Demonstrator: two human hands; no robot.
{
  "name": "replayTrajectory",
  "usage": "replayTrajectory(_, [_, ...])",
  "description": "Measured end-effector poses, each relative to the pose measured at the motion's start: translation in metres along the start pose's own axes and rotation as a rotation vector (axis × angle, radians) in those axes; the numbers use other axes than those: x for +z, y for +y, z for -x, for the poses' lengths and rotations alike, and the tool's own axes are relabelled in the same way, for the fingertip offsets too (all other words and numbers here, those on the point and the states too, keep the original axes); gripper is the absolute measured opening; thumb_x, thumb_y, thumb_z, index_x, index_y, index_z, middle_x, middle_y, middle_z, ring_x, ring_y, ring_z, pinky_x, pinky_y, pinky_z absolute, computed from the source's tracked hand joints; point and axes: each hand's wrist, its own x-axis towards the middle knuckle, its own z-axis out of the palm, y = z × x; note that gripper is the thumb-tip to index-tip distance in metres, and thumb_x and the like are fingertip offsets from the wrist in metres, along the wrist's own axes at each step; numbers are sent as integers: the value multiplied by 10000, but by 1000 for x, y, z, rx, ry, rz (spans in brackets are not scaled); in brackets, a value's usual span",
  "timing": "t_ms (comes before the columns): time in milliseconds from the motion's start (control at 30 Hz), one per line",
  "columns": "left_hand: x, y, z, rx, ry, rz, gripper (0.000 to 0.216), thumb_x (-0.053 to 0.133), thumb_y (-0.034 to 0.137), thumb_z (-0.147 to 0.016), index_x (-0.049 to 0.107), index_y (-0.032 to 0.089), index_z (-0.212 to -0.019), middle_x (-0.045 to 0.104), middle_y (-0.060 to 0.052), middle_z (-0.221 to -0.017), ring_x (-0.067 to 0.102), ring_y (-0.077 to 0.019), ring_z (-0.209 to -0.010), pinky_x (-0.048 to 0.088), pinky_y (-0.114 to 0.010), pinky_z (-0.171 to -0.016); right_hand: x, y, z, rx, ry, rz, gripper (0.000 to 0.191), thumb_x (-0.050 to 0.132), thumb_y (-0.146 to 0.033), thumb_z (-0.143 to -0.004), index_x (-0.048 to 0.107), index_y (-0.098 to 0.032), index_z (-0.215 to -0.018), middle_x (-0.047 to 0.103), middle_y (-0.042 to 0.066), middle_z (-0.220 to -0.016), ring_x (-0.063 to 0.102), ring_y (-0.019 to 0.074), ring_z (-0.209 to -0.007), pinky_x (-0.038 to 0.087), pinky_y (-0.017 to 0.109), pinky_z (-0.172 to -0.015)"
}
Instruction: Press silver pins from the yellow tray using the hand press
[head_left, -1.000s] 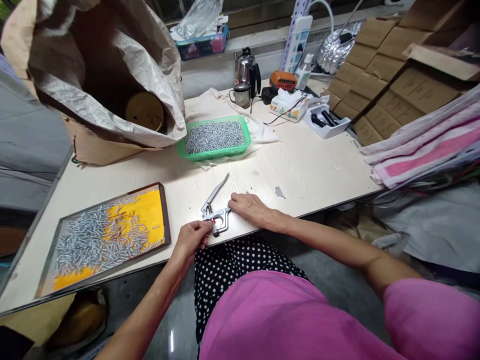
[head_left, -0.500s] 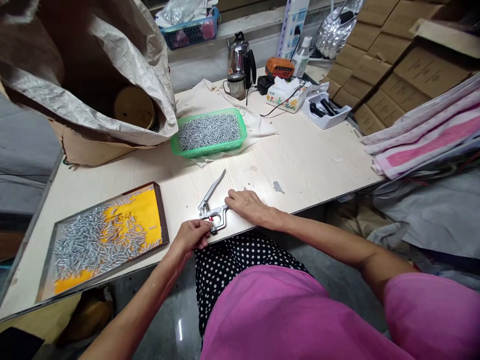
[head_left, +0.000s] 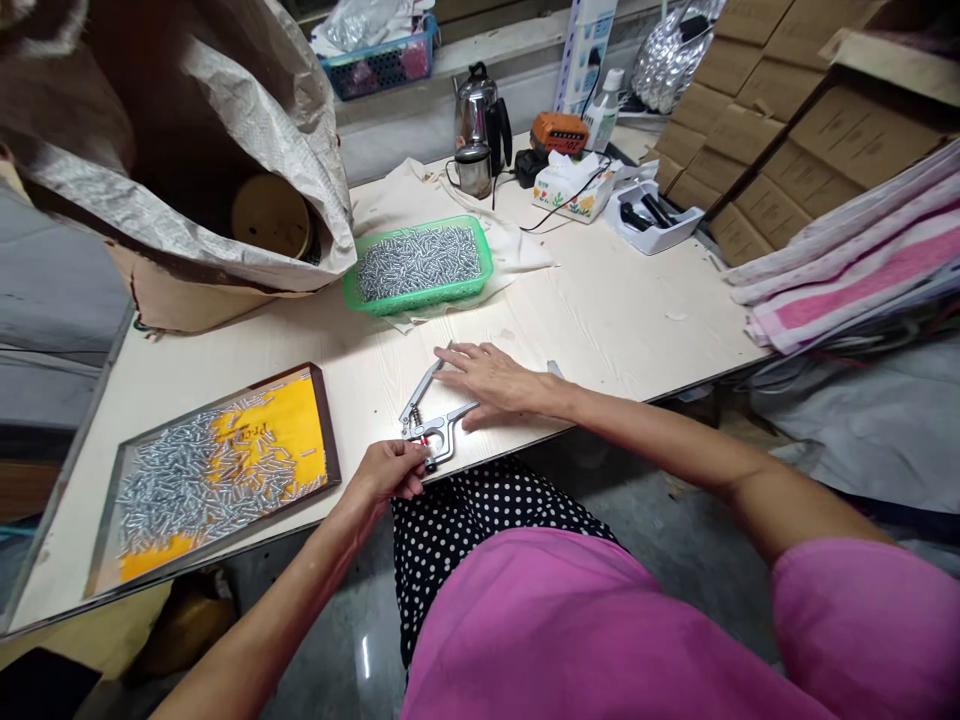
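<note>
A pair of grey spring-handled pliers [head_left: 442,428] lies near the front edge of the table, its handles spread apart and a small red part at its jaw. My left hand [head_left: 391,468] is closed in a pinch right at the jaw; what the fingertips hold is hidden. Over the handles, my right hand [head_left: 501,382] is open with fingers stretched out, the fingertips by the end of the upper handle and the thumb near the lower one. To the left, a shallow tray [head_left: 328,425] with a yellow lining holds many small silver metal pins [head_left: 180,480].
A green basket [head_left: 420,300] full of similar pins stands on a cloth behind the pliers. A big woven sack [head_left: 277,130] is at back left. Further back are a kettle [head_left: 476,105], a tissue box [head_left: 571,195] and a white tray [head_left: 652,235]. Cardboard boxes [head_left: 735,130] rise at right.
My right hand has opened its fingers and moved up and slightly right, from the lower handle to across both handles. My left hand stays at the jaw.
</note>
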Motion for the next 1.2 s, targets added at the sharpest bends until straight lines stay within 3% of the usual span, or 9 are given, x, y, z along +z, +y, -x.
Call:
replayTrajectory(67, [1, 1, 2, -11, 7, 6, 401, 789, 484, -659, 549, 174, -578, 541, 25, -383, 454, -71, -329, 299, -176, -386, -3, 11, -10, -22, -84, 4, 981, 792, -569, -749, 350, -142, -1512, 248, 225, -1614, 233, 443, -1444, 297, 637, -1092])
replayTrajectory(133, [3, 1, 3, -26, 15, 9, 398, 784, 479, -671, 546, 175, -578, 547, 17, -383, 461, -75, -330, 308, -177, -391, -4, 18, -19, -46, -162, 4, 995, 779, -585, -750, 338, -129, -1517, 283, 230, -1597, 209, 442, -1457, 267, 649, -1113])
replayTrajectory(300, [5, -1, 5, -59, 27, 21, 358, 758, 436, -706, 543, 175, -591, 571, 3, -391, 493, -85, -335, 343, -176, -411, -5, 20, -29, -72, -161, 34, 976, 786, -607, -718, 406, -90, -1453, 447, 225, -1456, 378, 393, -1330, 326, 585, -1082])
replayTrajectory(467, [6, 0, 6, -64, 40, 18, 395, 772, 474, -687, 529, 180, -586, 571, -1, -390, 487, -86, -332, 328, -178, -409, -9, 16, -29, -84, -156, 99, 796, 761, -629, -740, 556, -88, -1288, 560, 188, -1258, 476, 344, -1115, 404, 493, -953])
replayTrajectory(633, [5, -3, 8, -46, 47, -36, 410, 741, 520, -711, 528, 191, -592, 560, 10, -412, 496, -103, -361, 344, -208, -441, -11, 11, -24, -82, -152, 106, 576, 740, -578, -800, 638, -113, -1125, 583, 150, -1153, 474, 300, -1054, 394, 412, -887])
replayTrajectory(767, [6, -10, 17, 233, 302, -424, 359, 598, 496, -862, 626, 188, -679, 628, -13, -571, 585, -158, -513, 385, -259, -522, -7, 8, -18, -64, -133, 105, 518, 748, -539, -816, 646, -107, -1084, 595, 141, -1121, 479, 289, -1052, 389, 388, -861])
replayTrajectory(900, [14, -5, 17, 629, 563, -832, 289, 593, 414, -913, 691, 204, -1086, 712, -82, -1049, 647, -260, -968, 494, -329, -735, -5, 0, -17, -38, -88, 110, 499, 737, -531, -831, 641, -108, -1079, 599, 141, -1127, 480, 294, -1067, 382, 397, -861])
replayTrajectory(1033, [14, 12, -8, 826, 521, -1060, 525, 671, 370, -878, 545, 163, -1345, 603, -144, -1347, 542, -320, -1179, 498, -423, -951, -7, -11, -23, -26, -117, 104, 520, 704, -524, -864, 627, -88, -1135, 589, 162, -1163, 480, 303, -1094, 393, 412, -870])
replayTrajectory(1200, [5, 25, -33, 855, 370, -1146, 638, 695, 329, -859, 454, 103, -1405, 582, -169, -1330, 536, -312, -1150, 472, -445, -1005, -14, -17, -23, 13, -169, 67, 644, 757, -462, -831, 551, -51, -1281, 566, 176, -1236, 490, 294, -1112, 429, 378, -856])
